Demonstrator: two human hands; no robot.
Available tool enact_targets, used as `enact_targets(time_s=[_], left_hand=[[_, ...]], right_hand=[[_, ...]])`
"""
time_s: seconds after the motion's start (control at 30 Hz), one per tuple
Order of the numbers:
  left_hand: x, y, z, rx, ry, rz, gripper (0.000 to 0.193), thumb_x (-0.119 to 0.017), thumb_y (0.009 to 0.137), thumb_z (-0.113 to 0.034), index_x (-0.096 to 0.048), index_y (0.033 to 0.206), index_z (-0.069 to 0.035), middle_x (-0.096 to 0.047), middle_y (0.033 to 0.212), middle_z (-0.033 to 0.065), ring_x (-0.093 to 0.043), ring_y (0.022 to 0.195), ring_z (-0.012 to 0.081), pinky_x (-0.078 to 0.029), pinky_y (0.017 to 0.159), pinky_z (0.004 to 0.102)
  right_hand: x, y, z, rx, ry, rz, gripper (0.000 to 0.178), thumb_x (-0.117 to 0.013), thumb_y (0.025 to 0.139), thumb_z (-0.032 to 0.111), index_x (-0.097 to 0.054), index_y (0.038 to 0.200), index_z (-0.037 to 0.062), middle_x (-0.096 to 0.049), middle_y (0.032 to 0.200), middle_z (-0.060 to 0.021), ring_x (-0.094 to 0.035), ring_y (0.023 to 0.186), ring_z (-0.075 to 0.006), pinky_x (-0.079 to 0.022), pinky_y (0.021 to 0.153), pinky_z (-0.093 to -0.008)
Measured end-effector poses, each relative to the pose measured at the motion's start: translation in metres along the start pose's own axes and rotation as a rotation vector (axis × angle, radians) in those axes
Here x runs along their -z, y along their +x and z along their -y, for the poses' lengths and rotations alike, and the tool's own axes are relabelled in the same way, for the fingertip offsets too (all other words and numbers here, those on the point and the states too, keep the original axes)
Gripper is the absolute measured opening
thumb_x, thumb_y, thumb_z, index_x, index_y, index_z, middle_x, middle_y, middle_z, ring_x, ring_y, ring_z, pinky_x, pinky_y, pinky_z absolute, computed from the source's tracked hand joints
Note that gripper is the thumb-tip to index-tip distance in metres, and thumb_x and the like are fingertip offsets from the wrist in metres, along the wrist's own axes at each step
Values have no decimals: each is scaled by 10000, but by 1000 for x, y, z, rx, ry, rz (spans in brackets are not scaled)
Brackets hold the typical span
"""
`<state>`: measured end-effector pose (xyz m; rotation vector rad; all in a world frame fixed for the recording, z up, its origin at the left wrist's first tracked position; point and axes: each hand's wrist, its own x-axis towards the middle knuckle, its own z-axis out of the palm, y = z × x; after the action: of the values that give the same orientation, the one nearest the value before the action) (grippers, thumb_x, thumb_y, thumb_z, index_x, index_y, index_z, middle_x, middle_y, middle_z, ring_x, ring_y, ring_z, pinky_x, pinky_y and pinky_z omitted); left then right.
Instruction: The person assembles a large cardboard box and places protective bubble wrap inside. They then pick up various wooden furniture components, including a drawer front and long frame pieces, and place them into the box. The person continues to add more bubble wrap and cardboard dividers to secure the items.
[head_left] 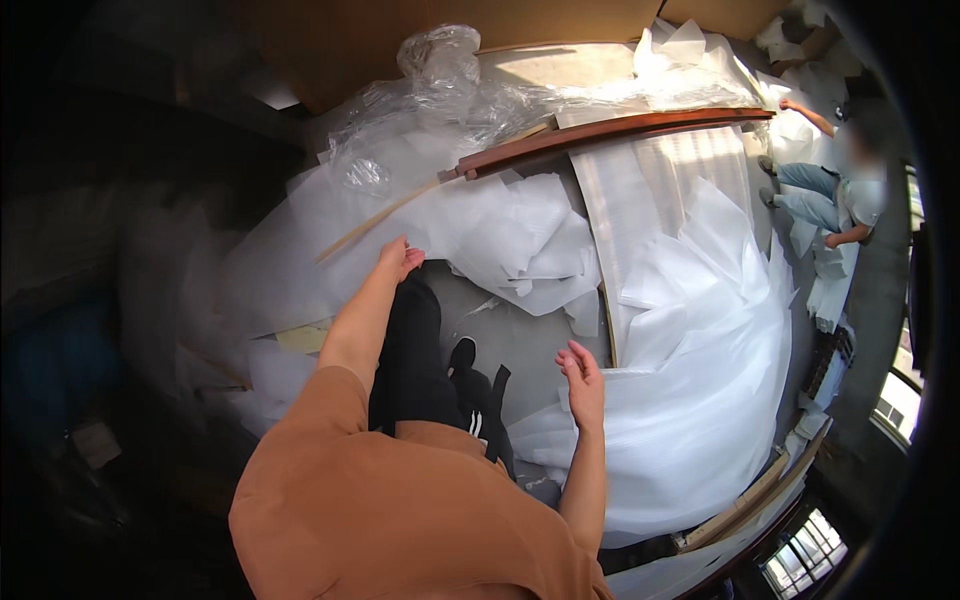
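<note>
My left hand (402, 258) hangs out in front with its fingers loosely bent, and I see nothing in it. Just beyond it lie white foam sheets (520, 235), crumpled and overlapping. My right hand (583, 385) is raised on the other side with fingers apart, holding nothing. Next to it spreads a large heap of white foam sheeting (690, 400). Farther off, a long reddish-brown wooden beam (620, 130) lies across the sheets and a pale, ribbed panel (665, 170).
Clear plastic wrap (430, 100) is bunched at the far side, below brown cardboard (570, 22). A thin wooden strip (375, 222) lies left of the beam. At the far right, another person (840, 190) sits or crouches beside the beam's end. Boards (750, 500) lie at the lower right.
</note>
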<state>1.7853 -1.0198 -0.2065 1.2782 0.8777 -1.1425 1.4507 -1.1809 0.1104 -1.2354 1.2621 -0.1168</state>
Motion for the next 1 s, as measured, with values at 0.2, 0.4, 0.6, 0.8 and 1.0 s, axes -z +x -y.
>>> enact_targets(time_s=[0.2,0.4,0.6,0.8,1.0], left_hand=[[-115,126,-92,174,138,-187,537,-504,889,-330,-292,1249,8,-419,1146,299,-527,1000,422,-508,811,495],[-152,286,-123,520,227,123,426,-584,829,-181,-397,1175,-17,-467,1083,227,-544,968,401,-514,813,478],[-173,311,-104,512,354,28,154,-532,791,-12,-549,884,-133,-479,690,4,-457,492,75,-413,416,169],[-154,221,-110,485,314,2,107,-508,764,1,-489,810,-95,-453,600,5,-441,450,85,-413,408,180],[-120,31,-83,549,318,-52,78,-481,771,-18,-433,817,-58,-449,610,18,-454,480,97,-411,420,187]], right_hand=[[-33,-26,-124,-848,-122,-125,405,-554,860,203,-486,1194,-16,-609,930,-76,-602,818,-154,-463,694,-260],[-101,-10,-80,-1175,165,-155,353,-517,887,159,-491,1181,-36,-619,986,-114,-608,857,-166,-479,747,-266],[-136,46,-52,-1079,346,-343,299,-478,919,170,-501,1164,-2,-622,972,-117,-612,846,-180,-497,770,-296],[-145,28,-39,-1019,412,-332,308,-481,921,154,-491,1185,-5,-629,968,-117,-619,852,-177,-496,764,-271],[-167,39,-34,-792,669,-428,608,-555,888,259,-251,1346,1,-531,1121,-157,-575,968,-221,-475,807,-327]])
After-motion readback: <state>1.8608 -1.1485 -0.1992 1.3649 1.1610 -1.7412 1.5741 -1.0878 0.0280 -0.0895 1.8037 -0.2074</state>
